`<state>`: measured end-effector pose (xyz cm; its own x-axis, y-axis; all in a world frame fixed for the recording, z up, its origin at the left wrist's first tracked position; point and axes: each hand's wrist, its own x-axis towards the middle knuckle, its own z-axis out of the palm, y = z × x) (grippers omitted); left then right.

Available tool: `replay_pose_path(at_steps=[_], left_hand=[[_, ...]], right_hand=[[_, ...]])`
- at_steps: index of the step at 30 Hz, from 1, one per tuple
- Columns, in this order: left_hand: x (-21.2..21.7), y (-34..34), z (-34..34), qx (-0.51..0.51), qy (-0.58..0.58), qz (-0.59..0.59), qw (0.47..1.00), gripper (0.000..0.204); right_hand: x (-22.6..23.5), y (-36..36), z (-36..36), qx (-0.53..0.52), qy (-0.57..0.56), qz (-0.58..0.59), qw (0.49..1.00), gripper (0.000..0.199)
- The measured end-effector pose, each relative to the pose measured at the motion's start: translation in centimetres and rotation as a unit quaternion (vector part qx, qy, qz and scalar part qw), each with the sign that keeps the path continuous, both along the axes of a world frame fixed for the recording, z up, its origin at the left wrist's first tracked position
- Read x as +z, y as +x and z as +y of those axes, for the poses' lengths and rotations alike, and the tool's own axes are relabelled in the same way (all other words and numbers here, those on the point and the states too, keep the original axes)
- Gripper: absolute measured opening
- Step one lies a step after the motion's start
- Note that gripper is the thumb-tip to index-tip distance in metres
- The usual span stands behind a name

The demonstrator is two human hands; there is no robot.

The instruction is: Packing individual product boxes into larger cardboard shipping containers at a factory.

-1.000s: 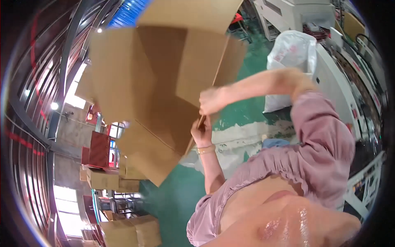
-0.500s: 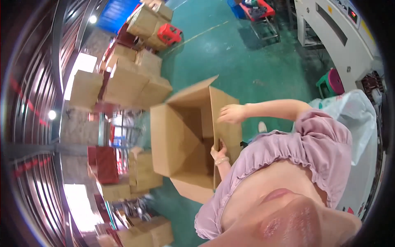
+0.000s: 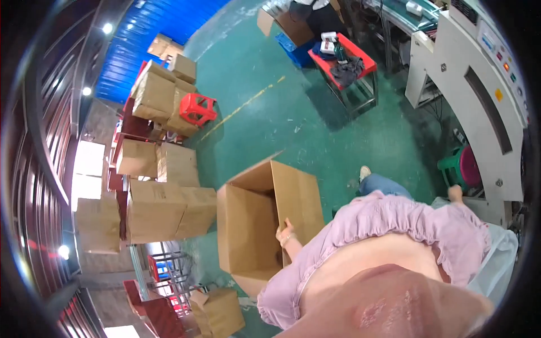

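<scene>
Brown cardboard makes the large box (image 3: 248, 231) that stands open at your left side, close to your body. Its mouth is turned up toward you, so you look into the inside, which is darker at its depth. One wide flap (image 3: 300, 197) is folded outward, on the side nearer to you. Whether the bottom of the box rests on the green floor (image 3: 270, 121) or is lifted, the view does not let us tell.

Your left hand (image 3: 286, 232) is at the edge of this flap, and its fingers are closed on the cardboard, gripping it. Your right hand (image 3: 455, 193) is well apart from the box, stretched out at your right side, near the green stool (image 3: 449, 169); it is small and unclear, so one cannot tell if its fingers are open or closed.

Close to your right side is a whitish plastic bag (image 3: 500, 253), and beyond it a pale machine (image 3: 445, 73). Farther ahead of you is a red-topped table (image 3: 360, 55) with a dark cloth (image 3: 346, 71) on it. Stacked cartons (image 3: 158, 211) stand to the left, and a red stool (image 3: 198, 109) is beside some others.
</scene>
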<state>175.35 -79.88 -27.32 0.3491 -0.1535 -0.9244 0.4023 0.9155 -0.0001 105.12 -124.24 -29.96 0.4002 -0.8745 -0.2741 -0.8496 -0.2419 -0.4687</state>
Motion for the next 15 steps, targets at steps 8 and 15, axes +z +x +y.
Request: replay_pose_path(at_steps=[8, 15], left_hand=[[5.8, 15.8, -21.9, 0.094, -0.046, 0.117, 0.988, 0.056], [-0.1, 20.7, -39.6, -0.26, 0.154, 0.012, 0.953, 0.056]], right_hand=[[14.8, 33.8, -18.6, 0.141, 0.065, -0.086, 0.984, 0.024], [12.0, 49.1, -32.2, -0.012, 0.124, -0.198, 0.972, 0.021]])
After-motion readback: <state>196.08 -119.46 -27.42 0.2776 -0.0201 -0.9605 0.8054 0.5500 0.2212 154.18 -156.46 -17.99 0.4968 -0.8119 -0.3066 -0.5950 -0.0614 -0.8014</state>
